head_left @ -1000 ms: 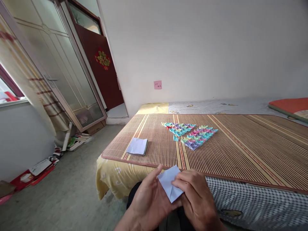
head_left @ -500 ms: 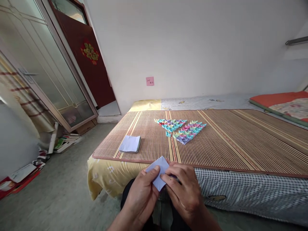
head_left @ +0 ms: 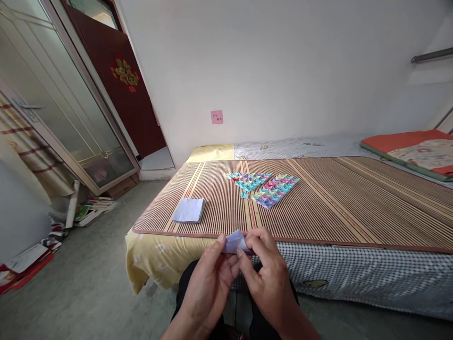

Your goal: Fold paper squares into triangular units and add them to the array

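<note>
Both hands meet in front of the bed's near edge and pinch a small pale lavender paper sheet (head_left: 235,242). My left hand (head_left: 208,283) grips its left side with thumb and fingers. My right hand (head_left: 267,278) presses its right side, fingers curled over the fold. The paper looks partly folded and much of it is hidden by fingers. On the striped bamboo mat (head_left: 336,198) lies a stack of pale paper squares (head_left: 188,210) to the left, and two triangular clusters of colourful folded paper pieces (head_left: 264,185) further back.
The bed (head_left: 354,278) with a checked sheet and a yellow corner stands against a white wall bearing a pink note (head_left: 216,116). An orange cushion (head_left: 406,144) lies at the far right. Books and papers (head_left: 88,212) litter the floor by a glass door on the left.
My hands have risen slightly and closed in on the paper, which now shows far less area than before. The view has shifted a little to the right.
</note>
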Available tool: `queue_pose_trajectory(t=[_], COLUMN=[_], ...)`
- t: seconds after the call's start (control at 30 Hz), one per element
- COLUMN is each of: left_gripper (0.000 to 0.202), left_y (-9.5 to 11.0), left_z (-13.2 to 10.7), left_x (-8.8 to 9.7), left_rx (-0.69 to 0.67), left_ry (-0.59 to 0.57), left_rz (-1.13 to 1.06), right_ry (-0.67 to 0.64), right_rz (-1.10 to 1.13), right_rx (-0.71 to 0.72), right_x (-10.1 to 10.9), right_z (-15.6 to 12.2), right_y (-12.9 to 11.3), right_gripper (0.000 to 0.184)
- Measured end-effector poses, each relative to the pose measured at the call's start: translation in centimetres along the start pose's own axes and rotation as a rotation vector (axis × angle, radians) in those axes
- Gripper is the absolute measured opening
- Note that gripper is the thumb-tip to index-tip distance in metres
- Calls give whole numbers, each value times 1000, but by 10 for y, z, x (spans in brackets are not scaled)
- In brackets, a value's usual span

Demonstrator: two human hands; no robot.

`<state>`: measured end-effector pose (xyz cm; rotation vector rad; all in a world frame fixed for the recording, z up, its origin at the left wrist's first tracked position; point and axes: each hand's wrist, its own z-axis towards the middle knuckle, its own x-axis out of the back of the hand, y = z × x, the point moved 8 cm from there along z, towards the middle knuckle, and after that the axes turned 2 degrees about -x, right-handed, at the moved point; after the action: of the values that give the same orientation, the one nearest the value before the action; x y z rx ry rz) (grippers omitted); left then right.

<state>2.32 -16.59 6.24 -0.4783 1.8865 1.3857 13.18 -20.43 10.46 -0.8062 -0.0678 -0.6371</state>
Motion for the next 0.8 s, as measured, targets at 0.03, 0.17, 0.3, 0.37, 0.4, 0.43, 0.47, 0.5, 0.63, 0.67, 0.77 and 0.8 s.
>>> queue_pose_trajectory(t=[0.03, 0.17, 0.3, 0.37, 0.4, 0.43, 0.47, 0.5, 0.63, 0.67, 0.77, 0.8], left_gripper=[22, 26, 29, 29, 29, 29, 28, 28, 30, 30, 32, 33], left_y=[1, 2, 2, 2, 2, 3, 3, 3, 3, 3, 2, 1], left_z=[-1, -2, -2, -1, -1, -1, -1, 0, 2, 2, 3, 3], left_x=[0, -4, -5, -4, -4, -3, -2, -2, 1, 2, 5, 5], left_rx=[-15, -51, -78, -94, -102, -108, -112, -113, -98, -96, -98, -101], left_ry=[1, -26, -10, 4, 9, 13, 16, 16, 40, 50, 73, 79], left_rz=[19, 125, 168, 185, 191, 196, 199, 199, 191, 190, 190, 190], right_ry=[2, 7, -17, -38, -47, -55, -61, -64, -77, -80, -95, -98], right_rz=[0, -2, 6, 9, 9, 11, 14, 19, 31, 31, 26, 22], right_rx=[-9, -18, -51, -67, -73, -77, -80, -80, -81, -82, -85, -85], right_x=[0, 0, -2, -3, -4, -5, -5, -6, -9, -9, -10, -10], right_z=[1, 3, 3, 3, 3, 4, 4, 5, 6, 7, 7, 7], right_y=[0, -1, 4, 6, 6, 6, 6, 6, 6, 6, 6, 6], right_gripper=[15, 15, 16, 17, 17, 18, 18, 18, 20, 20, 20, 20])
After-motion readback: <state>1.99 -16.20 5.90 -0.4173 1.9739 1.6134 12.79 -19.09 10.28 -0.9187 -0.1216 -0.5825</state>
